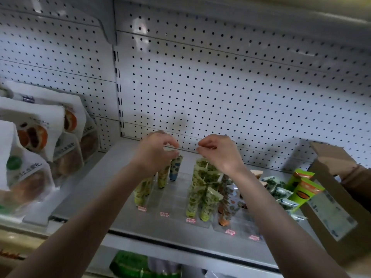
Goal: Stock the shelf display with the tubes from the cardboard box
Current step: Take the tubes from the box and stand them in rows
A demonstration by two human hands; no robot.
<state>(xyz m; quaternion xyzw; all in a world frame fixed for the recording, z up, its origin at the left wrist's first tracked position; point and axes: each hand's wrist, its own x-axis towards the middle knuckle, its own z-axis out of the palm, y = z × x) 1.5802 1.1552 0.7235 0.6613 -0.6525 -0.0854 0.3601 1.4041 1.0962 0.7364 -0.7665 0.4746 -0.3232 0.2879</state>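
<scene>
A person stands at a grey metal shelf [96,189] backed by white pegboard [230,87], both bare forearms stretched out over it. On the shelf sits a clear display tray [170,197] split into small compartments, with pink price tags along its front edge. Patterned tubes stand upright in it, caps down.

The left hand [156,151] has curled fingers and pinches the flat crimped top of a blue-patterned tube [176,169], which stands in a rear compartment on the tray's left side, just beside two yellow-green tubes [152,183].

The right hand [218,153] hovers just above a crowded cluster of green leafy tubes [202,189] near the tray's middle. Its thumb and forefinger are drawn close together; motion blur hides whether they hold anything.

To the right of the green cluster stand orange-capped tubes [226,205]. Further right, an open cardboard box [331,199] lies tipped towards the tray, with bright green tubes [301,189] and white-and-green tubes [278,188] spilling from its mouth onto the shelf.

On the far left, white bags of round pastries [32,141] lean in rows.
</scene>
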